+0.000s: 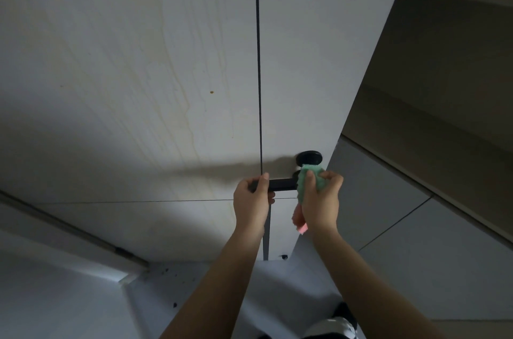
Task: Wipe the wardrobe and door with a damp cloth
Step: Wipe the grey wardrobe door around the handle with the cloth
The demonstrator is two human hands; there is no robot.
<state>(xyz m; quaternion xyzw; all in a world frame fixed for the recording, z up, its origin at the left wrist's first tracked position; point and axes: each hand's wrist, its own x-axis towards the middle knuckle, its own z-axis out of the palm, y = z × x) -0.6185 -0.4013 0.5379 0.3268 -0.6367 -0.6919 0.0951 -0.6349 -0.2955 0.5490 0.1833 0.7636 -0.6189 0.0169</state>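
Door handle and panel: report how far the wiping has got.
Nothing shows as finished. The door panel carries yellowish drip streaks and a small brown spot, so it looks unwiped. In hand: the left hand grips the black lever handle while the right hand holds the green and pink cloth against it near the round base. Left: the panel; no wardrobe can be identified here.

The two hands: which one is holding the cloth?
The right hand grips the green and pink cloth against the black door handle. The left hand holds only the handle's free end.
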